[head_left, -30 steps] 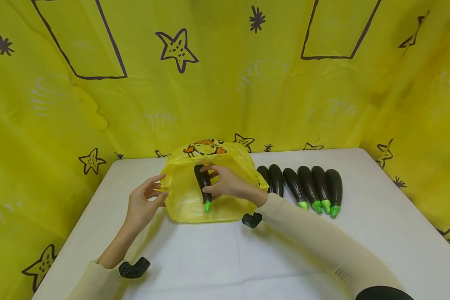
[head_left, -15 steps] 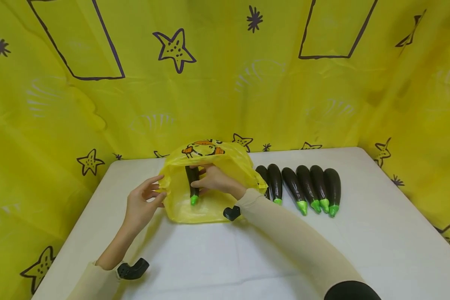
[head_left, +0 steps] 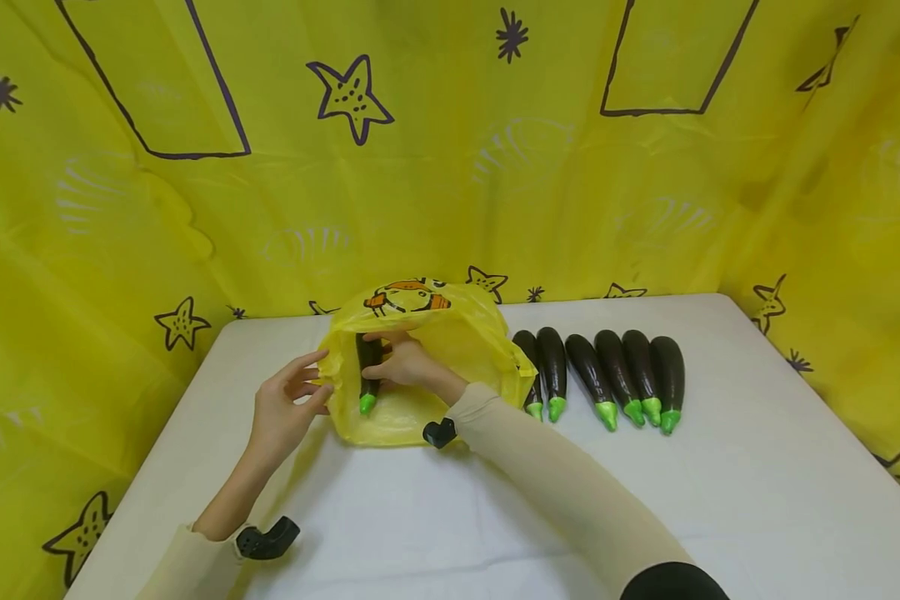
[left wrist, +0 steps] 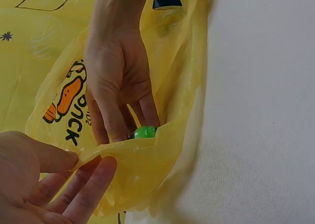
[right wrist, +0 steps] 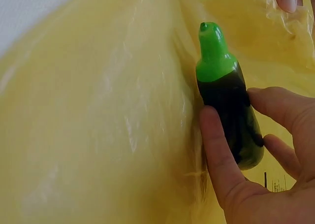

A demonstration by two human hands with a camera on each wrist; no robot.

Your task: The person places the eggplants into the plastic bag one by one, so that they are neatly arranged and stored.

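A yellow plastic bag (head_left: 457,342) with a printed duck lies on the white table, its mouth facing me. At the left edge of that mouth, my left hand (head_left: 288,408) pinches the rim between thumb and fingers; the left wrist view shows the thin film (left wrist: 88,157) between them. My right hand (head_left: 408,362) reaches inside the bag and holds a dark eggplant (head_left: 370,367) with a bright green stem end. In the right wrist view, the thumb and fingers lie on both sides of the eggplant (right wrist: 229,106), its green end pointing away from the palm.
Several more eggplants (head_left: 622,375) lie in a row on the white table (head_left: 757,483), right of the bag. The two nearest it sit close to the bag's right edge. Behind the table hangs a yellow curtain (head_left: 435,183) with starfish drawings.
My right hand has moved left inside the bag, carrying the eggplant toward the bag's left side. The left hand has stayed at the rim.
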